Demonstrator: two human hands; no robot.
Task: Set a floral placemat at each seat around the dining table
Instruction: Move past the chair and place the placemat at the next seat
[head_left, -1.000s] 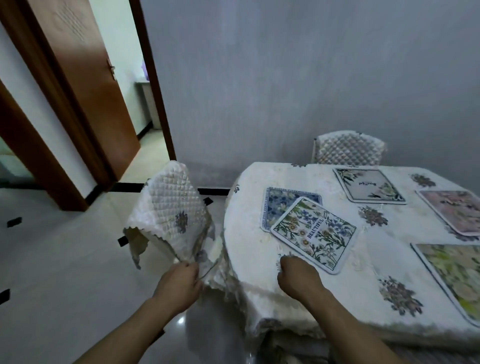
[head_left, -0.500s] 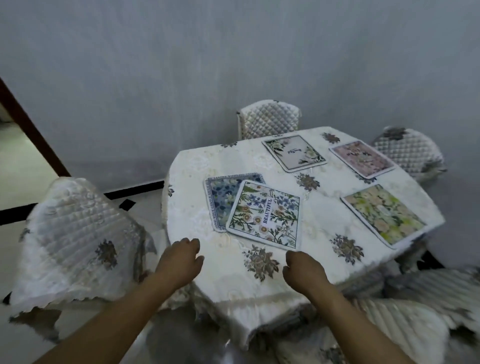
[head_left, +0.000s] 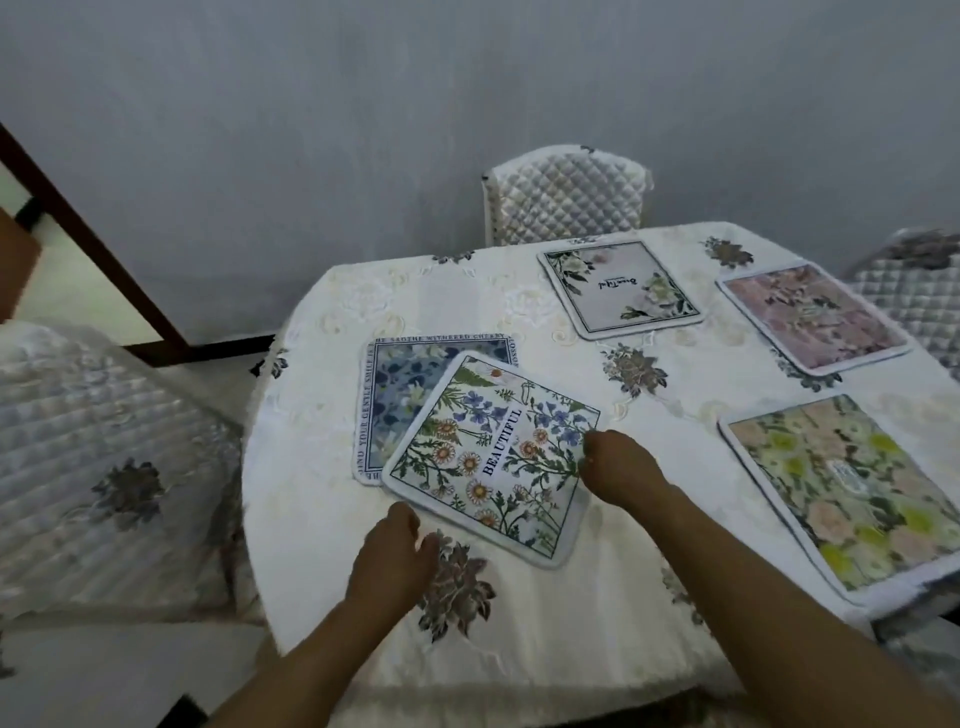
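two mats stacked; right hand (head_left: 615, 470) pinches daisy placemat (head_left: 493, 457) edge, left hand (head_left: 392, 556) loosely curled, empty; dragging could shift blue placemat (head_left: 395, 389) underneath.

Cream flowered tablecloth (head_left: 322, 467), blue-leaf placemat (head_left: 395, 384), daisy placemat (head_left: 488, 457)

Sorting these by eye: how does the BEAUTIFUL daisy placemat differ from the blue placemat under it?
The BEAUTIFUL daisy placemat lies on top, fully visible; the blue placemat is half covered. The daisy one sits turned at an angle with a plain white border; the blue one lies straighter, with lettering around its border. Both hands touch only the daisy one. Both are floral rectangles with rounded corners on the tablecloth.
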